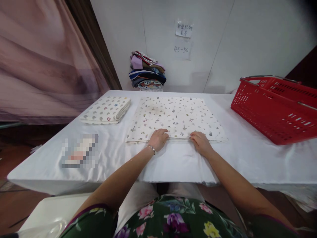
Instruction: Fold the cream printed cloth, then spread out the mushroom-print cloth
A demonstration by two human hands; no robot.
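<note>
White-covered table [267,165] spread across whole scene, pretty much. Red basket [277,109] parked at right. Patterned cloth [175,115] laid flat mid-table, near edge pinched by left hand [159,139] and right hand [200,142], hands kept apart. Clothes pile [148,72] stacked at far side. Folded cloth [106,110] set left of patterned one.

A white-covered table [178,162] bears a spread patterned cloth [173,115] at its middle, a folded patterned cloth [106,110] on the left, a pixelated item [80,152] nearer on the left, a red basket [262,109] right, and a clothes stack [148,72] at the far edge.
</note>
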